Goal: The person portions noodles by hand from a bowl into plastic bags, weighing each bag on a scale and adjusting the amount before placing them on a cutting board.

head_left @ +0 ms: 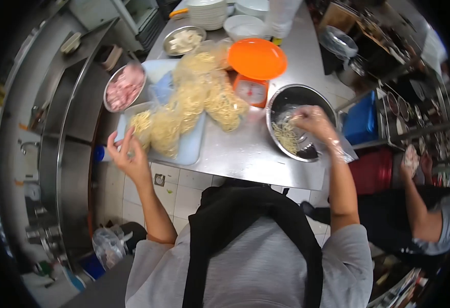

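My left hand [131,160] is raised at the table's near left edge, fingers spread and holding nothing. Just beyond it sits an open clear bag of yellow noodles [142,123] on a pale tray [188,153]. Several more filled noodle bags [190,100] are piled alongside. My right hand [314,123], in a clear plastic glove, reaches into a steel bowl [273,141]. Its fingers are closed around some noodles [286,134], which lie along the bowl's left side. An orange kitchen scale [250,91] with a round orange pan [257,59] stands left of the bowl.
A bowl of raw pink meat [125,92] stands at the left, with a bowl of white chunks [185,41] farther back. Stacked white plates [207,14] and a white bowl [245,26] are at the back. Another person's arm [414,197] is at the right, near a blue bin [361,120].
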`<state>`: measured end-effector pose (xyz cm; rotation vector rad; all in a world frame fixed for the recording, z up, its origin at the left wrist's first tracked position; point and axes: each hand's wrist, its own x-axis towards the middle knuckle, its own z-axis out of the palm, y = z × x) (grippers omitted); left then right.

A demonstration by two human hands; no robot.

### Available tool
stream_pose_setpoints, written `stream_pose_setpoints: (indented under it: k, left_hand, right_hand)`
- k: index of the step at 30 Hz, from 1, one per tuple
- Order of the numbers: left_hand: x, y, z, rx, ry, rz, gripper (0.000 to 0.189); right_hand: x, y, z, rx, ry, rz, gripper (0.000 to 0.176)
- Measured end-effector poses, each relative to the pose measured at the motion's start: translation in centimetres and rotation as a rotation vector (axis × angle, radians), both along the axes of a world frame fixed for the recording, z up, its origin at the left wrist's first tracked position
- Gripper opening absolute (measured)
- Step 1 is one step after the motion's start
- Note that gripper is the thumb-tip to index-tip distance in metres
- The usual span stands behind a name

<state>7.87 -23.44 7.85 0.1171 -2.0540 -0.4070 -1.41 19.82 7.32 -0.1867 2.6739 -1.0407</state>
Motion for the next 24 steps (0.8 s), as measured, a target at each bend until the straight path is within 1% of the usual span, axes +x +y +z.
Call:
stream_pose_setpoints:
  k: [1,3,4,6,7,8,9,10,12,13,14,15,16,17,18,20,21,22,23,24]
  left_hand:
    - [0.2,0.3,0.3,-0.004,-0.001,0.021,0.026]
    - [-0.2,1.7,1.8,0.211,-0.12,-0.201,0.025]
    - [-0.8,2.6,2.9,0.225,-0.119,-0.226,0.025]
    - [-1.9,5.0,4.8,0.244,-0.389,-0.244,0.024]
    - [-2.9,5.4,4.9,0.209,-0.402,-0.221,0.028]
    - [-4.0,5.5,4.6,0.217,-0.402,-0.249,0.028]
    - [-5.1,5.2,4.2,0.216,-0.487,-0.2,0.028]
    - [-6.1,4.9,3.8,0.214,-0.569,-0.143,0.029]
    - [-6.9,3.9,1.9,0.152,-0.59,-0.114,0.028]
    - [-7.2,3.1,1.1,0.176,-0.64,-0.181,0.03]
    - [-7.4,2.7,0.6,0.207,-0.687,-0.244,0.032]
    - [-7.2,2.6,0.7,0.213,-0.682,-0.24,0.032]
    - [-6.9,2.5,0.8,0.194,-0.733,-0.231,0.035]
    - [-6.5,2.4,0.9,0.172,-0.789,-0.224,0.038]
    - [-6.1,2.5,1.0,0.172,-0.793,-0.223,0.038]
    - [-5.5,2.7,1.3,0.179,-0.674,-0.163,0.038]
    - [-5.3,2.7,1.5,0.181,-0.673,-0.166,0.038]
    - [-5.1,2.6,1.8,0.164,-0.688,-0.133,0.04]
    - [-5.0,2.6,1.8,0.147,-0.703,-0.1,0.042]
    - [-5.1,1.9,0.9,0.15,-0.703,-0.102,0.042]
  right_hand:
    - [-0.2,-0.1,0.6,-0.004,-0.001,0.021,0.018]
    - [0.2,0.6,1.3,0.065,0.044,0.016,0.021]
    - [0.3,1.0,1.6,0.081,0.044,-0.008,0.021]
    - [0.0,1.7,1.9,-0.039,0.174,0.071,0.026]
    - [0.0,2.3,1.7,-0.185,0.126,0.031,0.028]
    - [0.0,2.6,1.7,-0.336,0.087,-0.004,0.03]
    - [0.3,2.4,2.6,-0.395,0.101,-0.079,0.029]
    - [0.2,2.7,2.6,-0.386,0.112,-0.085,0.029]
    - [-0.1,3.0,1.0,-0.059,0.087,0.077,0.031]
    - [0.0,3.2,0.6,-0.058,0.082,0.03,0.03]
    - [0.1,3.6,0.8,-0.057,0.091,0.031,0.03]
    - [0.5,3.7,1.2,-0.34,0.045,-0.094,0.029]
    - [1.1,3.6,1.8,-0.624,-0.009,-0.222,0.027]
    - [1.5,3.5,2.8,-0.556,0.032,-0.247,0.024]
    - [1.9,3.3,3.7,-0.557,0.027,-0.249,0.024]
    - [2.4,3.1,5.2,-0.52,0.175,-0.266,0.026]
    - [2.5,3.1,5.6,-0.588,0.193,-0.293,0.027]
    - [2.3,3.5,5.4,-0.584,0.195,-0.293,0.027]
    - [2.0,4.0,4.8,-0.572,0.113,-0.275,0.027]
    - [1.8,4.6,4.5,-0.559,0.031,-0.258,0.026]
